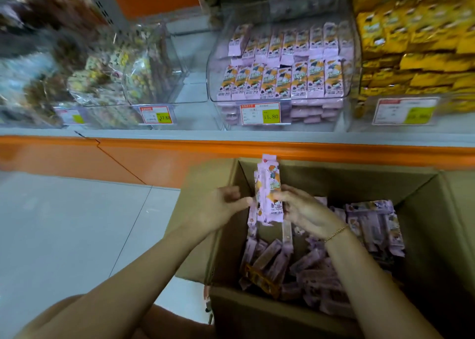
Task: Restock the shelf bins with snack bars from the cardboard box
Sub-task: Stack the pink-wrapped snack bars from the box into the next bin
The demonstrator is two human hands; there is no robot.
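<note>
Item: stack of lilac-wrapped oblong snack bars (268,197), held upright above the open brown cardboard box (334,181), between two hands. Right hand (305,212): fingers curled round the stack's right side, gripping it. Left hand (226,207): fingers bent, tips pinching the stack's left edge, apparently squaring it. Remaining stock: loose lilac bars (308,266) lying jumbled in the box bottom. Destination: clear plastic shelf bin (212,86) directly above, behind the orange shelf edge (334,151), already holding rows of matching bars and marked by a red-and-yellow price label (260,113). Step in hand, as I judge it: gathering a handful. The next move calls for lifting the stack clear, keeping it aligned, and setting it into that bin.
</note>
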